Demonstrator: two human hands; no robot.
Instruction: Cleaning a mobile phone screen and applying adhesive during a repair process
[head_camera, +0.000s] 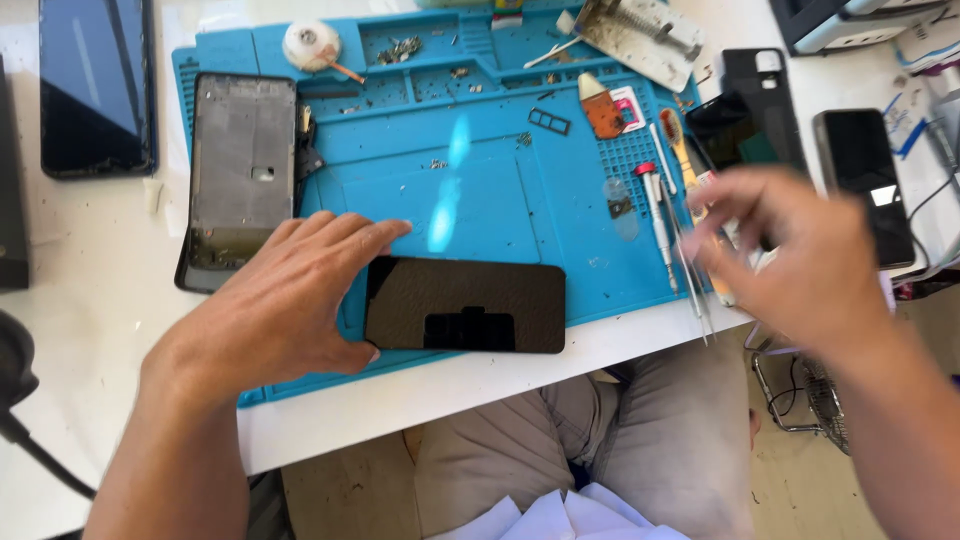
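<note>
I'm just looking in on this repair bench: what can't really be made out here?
- Right hand: motion-blurred; its grip on the tweezers is unclear.
- Black phone: left end hidden under the left hand.
- Dark tablet: cut off by the top edge.

The black phone (465, 304) had a glossy glass face that mirrored the room. Under it lay a blue mat (480, 190), matt and rubbery-looking, with moulded ridges and a soft sheen where light struck. The phone frame (243, 160) at the mat's left edge showed dull grey metal inside a dark plastic rim. The tweezers (690, 270) and screwdriver (658, 225) were bright, smooth metal. The desk (90, 250) was white and smooth. The trousers (640, 440) were grey woven cloth.
</note>
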